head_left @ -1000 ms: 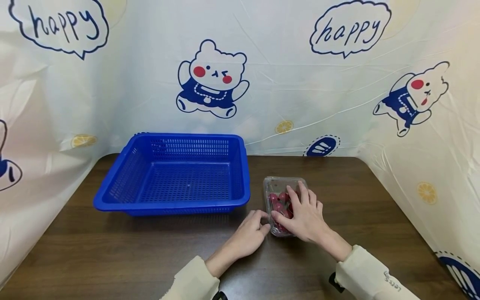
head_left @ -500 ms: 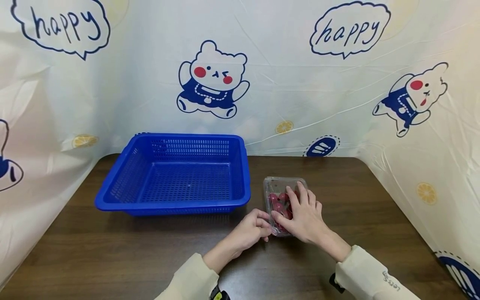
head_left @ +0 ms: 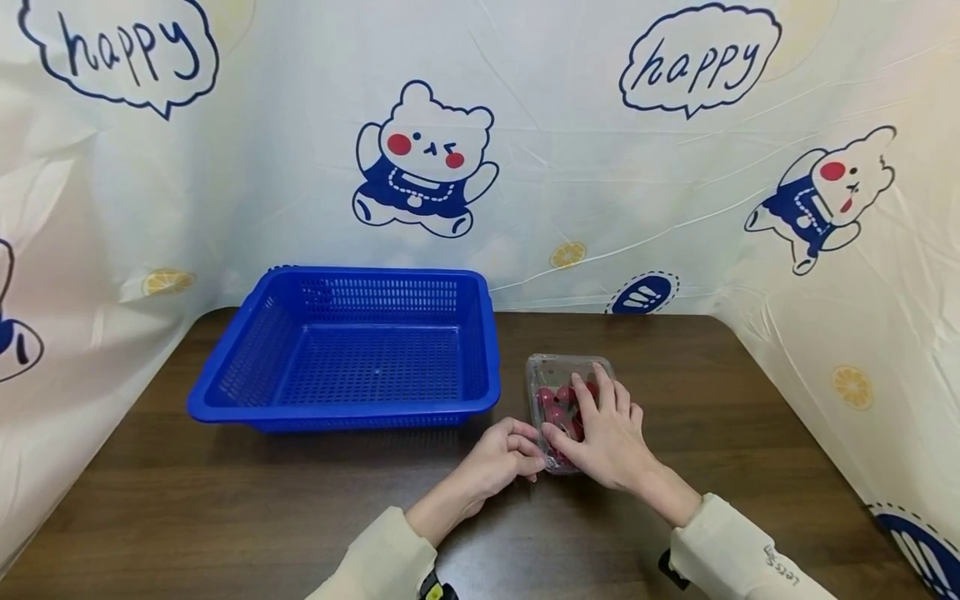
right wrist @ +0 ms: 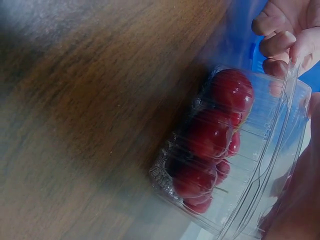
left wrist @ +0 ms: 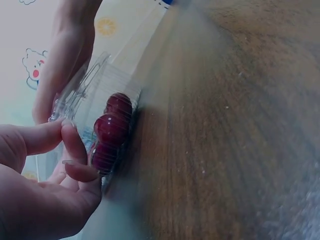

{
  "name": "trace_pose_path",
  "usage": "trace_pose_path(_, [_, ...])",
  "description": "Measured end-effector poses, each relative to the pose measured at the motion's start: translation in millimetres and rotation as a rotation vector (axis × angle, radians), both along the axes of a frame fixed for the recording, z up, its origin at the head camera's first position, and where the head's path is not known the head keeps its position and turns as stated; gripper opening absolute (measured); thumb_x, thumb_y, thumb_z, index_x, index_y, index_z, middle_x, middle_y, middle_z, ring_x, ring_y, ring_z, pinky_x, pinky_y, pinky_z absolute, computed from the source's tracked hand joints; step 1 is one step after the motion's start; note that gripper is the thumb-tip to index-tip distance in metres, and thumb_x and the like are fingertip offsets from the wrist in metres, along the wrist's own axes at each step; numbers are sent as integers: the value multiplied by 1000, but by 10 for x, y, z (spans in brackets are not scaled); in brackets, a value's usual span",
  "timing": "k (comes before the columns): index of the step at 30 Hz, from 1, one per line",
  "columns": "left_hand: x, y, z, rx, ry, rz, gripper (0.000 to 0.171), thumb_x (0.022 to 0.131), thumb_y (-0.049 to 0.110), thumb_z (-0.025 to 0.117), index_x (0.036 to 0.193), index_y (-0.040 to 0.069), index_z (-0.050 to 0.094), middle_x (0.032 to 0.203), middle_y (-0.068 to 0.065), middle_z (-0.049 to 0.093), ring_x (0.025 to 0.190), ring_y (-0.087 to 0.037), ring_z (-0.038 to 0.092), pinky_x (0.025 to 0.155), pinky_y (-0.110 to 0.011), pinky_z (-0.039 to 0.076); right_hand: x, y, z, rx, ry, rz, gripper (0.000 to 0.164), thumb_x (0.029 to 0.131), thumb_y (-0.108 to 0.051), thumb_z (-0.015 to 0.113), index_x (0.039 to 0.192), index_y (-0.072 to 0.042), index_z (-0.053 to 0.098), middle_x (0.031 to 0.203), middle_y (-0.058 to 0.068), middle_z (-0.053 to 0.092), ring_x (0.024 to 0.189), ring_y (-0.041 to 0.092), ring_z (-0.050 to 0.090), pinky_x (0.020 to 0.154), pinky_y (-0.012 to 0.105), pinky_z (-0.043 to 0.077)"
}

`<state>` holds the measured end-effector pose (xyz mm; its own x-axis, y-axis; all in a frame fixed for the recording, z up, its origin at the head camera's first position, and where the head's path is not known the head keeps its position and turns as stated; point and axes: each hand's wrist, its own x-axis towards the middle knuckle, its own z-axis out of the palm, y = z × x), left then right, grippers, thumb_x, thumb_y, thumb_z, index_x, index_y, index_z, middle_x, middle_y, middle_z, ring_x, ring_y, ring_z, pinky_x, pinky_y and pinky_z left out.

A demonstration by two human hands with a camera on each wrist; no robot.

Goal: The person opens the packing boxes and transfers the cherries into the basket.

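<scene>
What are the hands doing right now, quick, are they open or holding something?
Left hand: closed, pinching the edge of the clear box.
Right hand: open, resting spread across its top.

In lowercase dark-blue script, we read "happy" twice on the printed backdrop (head_left: 555,142): inside a scalloped speech bubble (head_left: 120,52) at the head view's upper left, and inside a matching bubble (head_left: 701,60) toward the upper right. On the person's right cream sleeve (head_left: 738,550), we made out "Lets", its ending unclear.
</scene>
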<state>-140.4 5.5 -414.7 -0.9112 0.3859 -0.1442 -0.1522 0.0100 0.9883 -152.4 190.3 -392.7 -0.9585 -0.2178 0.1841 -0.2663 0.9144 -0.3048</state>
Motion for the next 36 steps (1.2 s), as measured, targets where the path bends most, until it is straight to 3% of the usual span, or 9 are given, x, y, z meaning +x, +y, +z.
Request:
trace_pose_path(6, [-4, 15, -11, -3, 5, 20, 34, 81, -1, 66, 111, -6, 50, 84, -14, 69, 65, -11, 64, 56, -24, 41, -4, 4, -2, 3, -18, 13, 87, 85, -59, 56, 147, -1, 37, 157, 27, 14, 135, 50, 17, 97, 71, 25])
trace_pose_path(13, [-22, 25, -3, -8, -20, -3, 32, 82, -2, 63, 110, -6, 48, 85, -22, 71, 65, -13, 65, 59, -25, 50, -1, 11, 63, 30, -51, 35, 88, 86, -62, 53, 147, -1, 37, 156, 29, 22, 136, 51, 21, 97, 72, 23])
trace_pose_path(20, [-34, 68, 31, 11, -47, 2, 28, 81, -5, 61, 106, -6, 48, 82, -20, 71, 61, -14, 64, 62, -31, 58, 4, 5, 340, 186, -122, 141, 82, 87, -59, 55, 142, 1, 45, 148, 35, 37, 135, 56, 28, 102, 75, 23])
trace_pose_path(24, [-32, 77, 40, 16, -70, 3, 29, 81, -5, 60, 108, -6, 49, 77, -13, 68, 59, -13, 63, 54, -25, 56, 40, -20, 496, 307, -177, 235, 89, 82, -60, 61, 141, 5, 45, 146, 35, 41, 134, 52, 35, 103, 71, 32])
trace_pose_path(29, [-36, 71, 46, -15, -72, 12, 30, 81, -3, 62, 108, -5, 50, 77, -10, 69, 57, -11, 62, 44, -18, 45, 93, -95, 529, 416, -106, 316, 91, 75, -54, 68, 133, 13, 49, 135, 37, 52, 125, 47, 49, 100, 60, 45])
trace_pose_path(36, [-54, 87, 52, -41, -60, 23, 28, 80, 0, 62, 106, -4, 52, 71, -7, 66, 56, -10, 61, 42, -19, 43, 115, -171, 493, 427, 6, 307, 84, 69, -50, 71, 118, 17, 57, 113, 36, 65, 98, 45, 65, 78, 55, 58])
